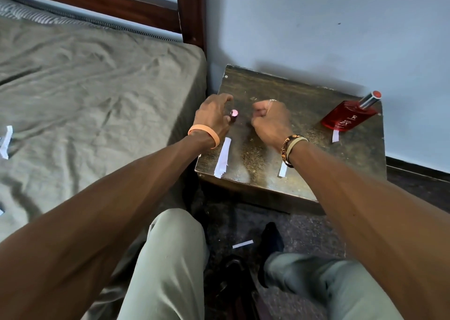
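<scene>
Counter (304, 95) of dark wood carries a small pink-topped vial (234, 115), upright between two hands. The left grip (214, 115) curves around the vial, thumb just beside it; I cannot tell whether it actually holds it. The right grip (270, 119) is a closed fist near the vial, nothing visible inside. A red perfume bottle (348, 116) sits well apart, rightward.

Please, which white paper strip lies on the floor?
The white paper strip between the grey trouser legs; others lie on the dark wooden table or green bed.
</scene>
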Available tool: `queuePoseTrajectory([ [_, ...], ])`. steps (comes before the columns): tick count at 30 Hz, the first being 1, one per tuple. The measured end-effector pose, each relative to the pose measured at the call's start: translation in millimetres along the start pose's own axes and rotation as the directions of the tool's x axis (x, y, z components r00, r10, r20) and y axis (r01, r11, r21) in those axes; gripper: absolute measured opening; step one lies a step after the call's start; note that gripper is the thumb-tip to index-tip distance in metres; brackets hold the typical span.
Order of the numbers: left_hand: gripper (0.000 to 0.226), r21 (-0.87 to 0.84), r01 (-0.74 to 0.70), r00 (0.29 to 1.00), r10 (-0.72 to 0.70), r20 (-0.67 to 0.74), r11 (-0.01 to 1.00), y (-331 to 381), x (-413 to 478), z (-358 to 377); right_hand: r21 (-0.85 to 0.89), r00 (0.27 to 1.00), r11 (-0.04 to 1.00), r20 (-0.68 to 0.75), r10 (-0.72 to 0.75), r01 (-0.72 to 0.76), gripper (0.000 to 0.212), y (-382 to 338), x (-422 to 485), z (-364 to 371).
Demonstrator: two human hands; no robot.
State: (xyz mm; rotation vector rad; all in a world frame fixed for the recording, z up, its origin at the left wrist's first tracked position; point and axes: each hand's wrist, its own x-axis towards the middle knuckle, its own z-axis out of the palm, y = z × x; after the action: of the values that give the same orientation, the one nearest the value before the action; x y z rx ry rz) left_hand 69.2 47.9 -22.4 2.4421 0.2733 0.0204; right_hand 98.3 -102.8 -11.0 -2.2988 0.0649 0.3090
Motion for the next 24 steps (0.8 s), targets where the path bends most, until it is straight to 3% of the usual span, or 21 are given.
queuePoseTrajectory([
  [4, 0.040, 0.001, -0.108, 0.987, 0.107, -0.118, 0.994, 19.0, -7.0, -10.5, 0.028, 0.993, 0.999, -0.114, 0.030, -0.027, 0.033, 7.1, -11.3, -33.2],
  [8, 0.030, -0.011, -0.206, 0.972, 0.204, -0.116, 0.978, 45.5, -15.5, -8.3, 0.010, 0.978, 0.999, -0.201, 0.053, -0.052, 0.031, 20.0, -25.7, -63.3],
  [15, 0.019, -0.056, -0.220, 0.970, 0.225, 0.092, 0.974, 87.5, -45.2, 35.8, -0.010, 0.967, 0.994, -0.234, 0.100, -0.105, 0.029, 53.9, -44.7, -86.6],
  [20, 0.012, 0.027, -0.180, 0.959, 0.169, 0.227, 0.983, 94.5, -53.9, 75.9, -0.036, 0.981, 0.995, -0.176, 0.084, -0.092, 0.040, 67.6, -53.6, -73.1],
  [24, 0.027, 0.080, -0.170, 0.943, 0.139, 0.304, 0.982, 91.6, -52.9, 95.9, 0.001, 0.984, 0.991, -0.122, 0.133, -0.134, 0.056, 77.9, -58.8, -59.4],
])
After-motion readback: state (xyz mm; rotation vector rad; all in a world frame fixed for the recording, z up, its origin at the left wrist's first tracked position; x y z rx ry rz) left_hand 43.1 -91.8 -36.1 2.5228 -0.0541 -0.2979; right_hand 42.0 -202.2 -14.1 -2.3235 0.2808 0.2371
